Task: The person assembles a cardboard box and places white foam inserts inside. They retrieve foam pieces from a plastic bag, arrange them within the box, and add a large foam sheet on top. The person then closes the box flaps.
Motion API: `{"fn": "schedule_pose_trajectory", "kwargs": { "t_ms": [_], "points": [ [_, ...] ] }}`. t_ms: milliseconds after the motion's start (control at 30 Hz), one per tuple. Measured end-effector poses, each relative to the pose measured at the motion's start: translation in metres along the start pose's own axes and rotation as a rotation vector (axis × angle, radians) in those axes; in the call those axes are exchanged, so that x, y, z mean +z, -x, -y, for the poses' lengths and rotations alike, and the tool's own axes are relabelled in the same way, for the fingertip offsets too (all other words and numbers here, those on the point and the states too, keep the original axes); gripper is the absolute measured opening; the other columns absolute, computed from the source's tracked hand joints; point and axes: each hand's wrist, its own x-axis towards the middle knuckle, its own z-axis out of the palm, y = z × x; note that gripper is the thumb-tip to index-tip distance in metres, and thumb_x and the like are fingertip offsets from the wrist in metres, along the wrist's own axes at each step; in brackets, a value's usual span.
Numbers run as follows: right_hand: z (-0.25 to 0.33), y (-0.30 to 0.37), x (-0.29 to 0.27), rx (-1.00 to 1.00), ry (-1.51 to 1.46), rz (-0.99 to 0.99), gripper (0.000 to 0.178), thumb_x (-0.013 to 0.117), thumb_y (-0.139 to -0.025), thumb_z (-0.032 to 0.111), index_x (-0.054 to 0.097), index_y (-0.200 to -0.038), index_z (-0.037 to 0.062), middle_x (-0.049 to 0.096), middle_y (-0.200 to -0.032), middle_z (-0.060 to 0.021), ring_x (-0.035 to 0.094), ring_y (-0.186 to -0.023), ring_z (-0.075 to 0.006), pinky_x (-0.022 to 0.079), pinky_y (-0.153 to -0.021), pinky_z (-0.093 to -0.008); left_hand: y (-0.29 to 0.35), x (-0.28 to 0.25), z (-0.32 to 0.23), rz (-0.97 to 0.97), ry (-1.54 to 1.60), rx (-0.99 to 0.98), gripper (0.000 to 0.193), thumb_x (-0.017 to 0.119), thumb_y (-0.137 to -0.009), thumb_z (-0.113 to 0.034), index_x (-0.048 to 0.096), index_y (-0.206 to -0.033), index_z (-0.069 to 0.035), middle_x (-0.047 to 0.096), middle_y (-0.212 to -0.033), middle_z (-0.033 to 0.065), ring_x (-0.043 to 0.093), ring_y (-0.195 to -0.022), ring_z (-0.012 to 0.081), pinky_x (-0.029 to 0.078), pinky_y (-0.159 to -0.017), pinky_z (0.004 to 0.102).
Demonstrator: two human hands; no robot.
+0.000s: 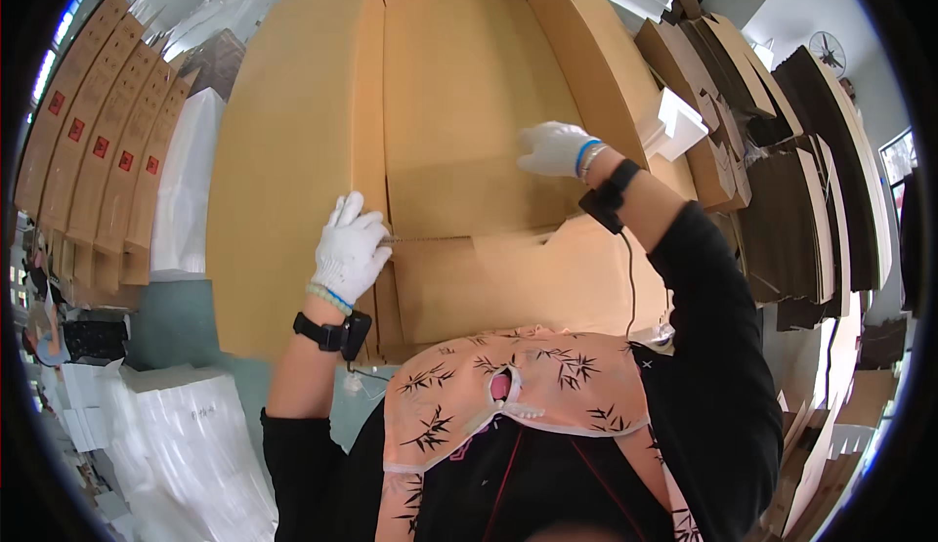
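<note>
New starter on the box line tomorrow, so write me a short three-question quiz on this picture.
1. True or false: both the left hand and the right hand wear white gloves.
2. Which does the left hand touch? A) the stack of white sheets B) the big cardboard box C) the fan
3. Fill in: each wrist carries a black ____ with a thin cable.

Key: 1 true; 2 B, at a fold line near the near edge; 3 band.
</note>
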Motion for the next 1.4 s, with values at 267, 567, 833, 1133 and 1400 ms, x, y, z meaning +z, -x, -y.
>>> {"fn": "schedule_pose_trajectory", "kwargs": {
  "t_ms": [267, 567, 833, 1133, 1400],
  "points": [
    [-0.028, -0.104, 0.090, -0.035, 0.197, 0.308, 0.037, 0.061, -0.079, 0.032, 0.072, -0.104, 0.0069, 0.070, -0.106, -0.0184, 0.067, -0.099, -0.0362, 0.054, -0.082, -0.0439, 0.003, 0.001, 0.002, -0.038, 0.169, -0.070, 0.014, 0.074, -0.068, -0.012, 0.068, -0.080, -0.007, 0.060, -0.107, 0.0044, 0.045, -0.124, 0.0323, 0.035, -0.112, 0.0509],
    [-0.007, -0.060, 0.006, -0.181, 0.076, 0.390, 0.041, 0.057, -0.080, 0.038, 0.071, -0.106, 0.0092, 0.070, -0.105, -0.0170, 0.066, -0.097, -0.0374, 0.053, -0.083, -0.0448, -0.002, -0.004, -0.002, 0.010, 0.108, -0.097, 0.030, 0.075, -0.069, -0.014, 0.067, -0.096, -0.008, 0.058, -0.112, 0.0072, 0.042, -0.129, 0.0309, 0.032, -0.115, 0.0511],
    [0.023, 0.032, -0.001, -0.375, -0.148, 0.548, 0.042, 0.050, -0.089, 0.041, 0.071, -0.107, 0.0094, 0.069, -0.108, -0.0165, 0.063, -0.103, -0.0365, 0.049, -0.091, -0.0437, -0.011, -0.007, -0.020, 0.124, 0.061, -0.001, 0.055, 0.074, -0.072, -0.017, 0.052, -0.120, -0.002, 0.059, -0.115, 0.0137, 0.051, -0.118, 0.0320, 0.032, -0.114, 0.0465],
    [-0.130, 0.065, -0.032, 0.306, -0.268, -0.176, 0.041, 0.053, -0.089, 0.043, 0.071, -0.101, 0.0074, 0.070, -0.098, -0.0160, 0.065, -0.093, -0.0361, 0.051, -0.084, -0.0413, -0.010, -0.009, -0.030, 0.116, 0.035, 0.026, 0.061, 0.077, -0.068, -0.015, 0.051, -0.122, 0.001, 0.059, -0.116, 0.0170, 0.054, -0.115, 0.0332, 0.032, -0.112, 0.0495],
    [-0.212, 0.091, -0.001, 0.891, -0.199, -0.514, 0.071, 0.062, -0.078, 0.059, 0.066, -0.111, -0.0045, 0.067, -0.108, -0.0284, 0.066, -0.104, -0.0393, 0.052, -0.090, -0.0443, -0.008, -0.002, -0.031, 0.115, 0.033, 0.001, 0.064, 0.078, -0.067, -0.015, 0.051, -0.123, 0.002, 0.059, -0.120, 0.0175, 0.053, -0.118, 0.0352, 0.031, -0.114, 0.0518]
  ]
}}
